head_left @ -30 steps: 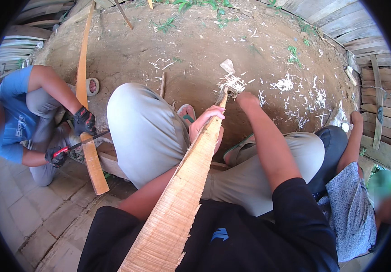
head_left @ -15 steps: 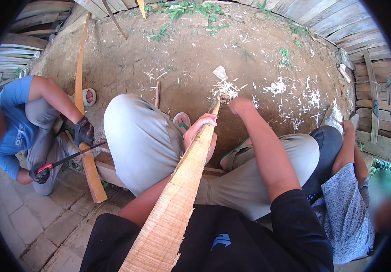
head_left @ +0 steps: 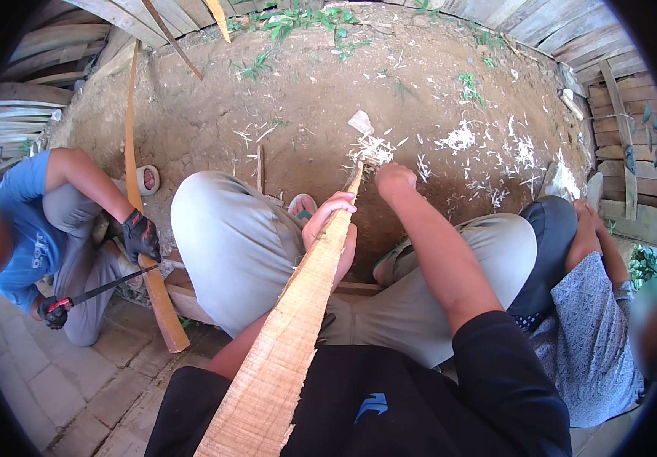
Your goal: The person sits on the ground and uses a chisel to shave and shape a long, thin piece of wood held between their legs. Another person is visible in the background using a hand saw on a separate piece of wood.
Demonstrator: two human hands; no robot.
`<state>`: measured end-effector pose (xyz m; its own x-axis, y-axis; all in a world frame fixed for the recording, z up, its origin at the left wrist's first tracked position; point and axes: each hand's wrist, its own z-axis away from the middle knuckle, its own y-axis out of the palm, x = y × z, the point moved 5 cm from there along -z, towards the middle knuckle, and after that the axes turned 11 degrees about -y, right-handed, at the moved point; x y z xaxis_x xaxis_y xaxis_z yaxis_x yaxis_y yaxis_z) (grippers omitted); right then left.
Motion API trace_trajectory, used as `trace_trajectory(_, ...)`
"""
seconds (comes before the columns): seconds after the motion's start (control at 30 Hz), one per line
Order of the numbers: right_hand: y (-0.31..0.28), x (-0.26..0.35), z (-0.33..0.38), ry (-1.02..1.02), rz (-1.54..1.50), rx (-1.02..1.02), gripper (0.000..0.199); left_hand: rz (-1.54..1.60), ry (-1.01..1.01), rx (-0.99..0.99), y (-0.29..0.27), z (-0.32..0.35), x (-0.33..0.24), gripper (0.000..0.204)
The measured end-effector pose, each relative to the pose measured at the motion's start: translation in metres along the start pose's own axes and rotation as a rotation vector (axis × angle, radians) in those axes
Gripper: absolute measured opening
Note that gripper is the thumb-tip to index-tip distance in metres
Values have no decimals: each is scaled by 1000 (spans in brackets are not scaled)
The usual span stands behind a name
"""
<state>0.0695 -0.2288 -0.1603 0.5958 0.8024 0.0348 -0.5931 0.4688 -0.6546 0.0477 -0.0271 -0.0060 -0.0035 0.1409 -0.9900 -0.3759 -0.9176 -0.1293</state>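
Tapered wooden board (head_left: 275, 358) lies along my centreline: wide end at my chest and cut off by the lower edge of view, narrow end pointing away between the knees. Its right edge is ragged with torn fibres. Left hand (head_left: 327, 215) is wrapped round the board just short of the narrow tip, fingers folded over the edge. Right hand (head_left: 395, 180) sits just right of the tip, back toward me, fingers turned away; I cannot tell whether it is closed on a tool. Nor can I tell what the tip bears on.

Curled wood shavings (head_left: 374, 149) lie heaped at the tip, a pale flat chunk (head_left: 359, 122) just beyond. More shavings (head_left: 458, 139) are scattered on the bare earth to the right.

My reading: step in hand is thinning the narrow end, well short of smooth along that ragged edge. Next move, as I judge it, calls for a steady left grip and short, controlled strokes from the right, kept away from the left fingers.

Alongside: at left, a co-worker in dark gloves (head_left: 142, 234) has a red-handled, long-bladed tool (head_left: 103, 289) reaching to a long orange-brown plank (head_left: 164, 308). At right, another person in a patterned shirt (head_left: 599, 335) sits close by the right knee.
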Motion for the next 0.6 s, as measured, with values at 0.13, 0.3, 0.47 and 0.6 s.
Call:
trace_trajectory(0.13,1,-8,-9,-43,-12,27,35,-51,8,48,2,-1,-4,40)
trace_trajectory(0.3,-2,-3,6,-55,-9,-1,34,-65,-4,47,-2,1,9,40)
trace_trajectory(0.47,7,-6,-5,-39,-22,-3,37,-41,-20,68,3,2,1,40)
trace_trajectory(0.6,14,-2,-18,-57,-34,-8,37,-41,12,75,1,-1,0,41)
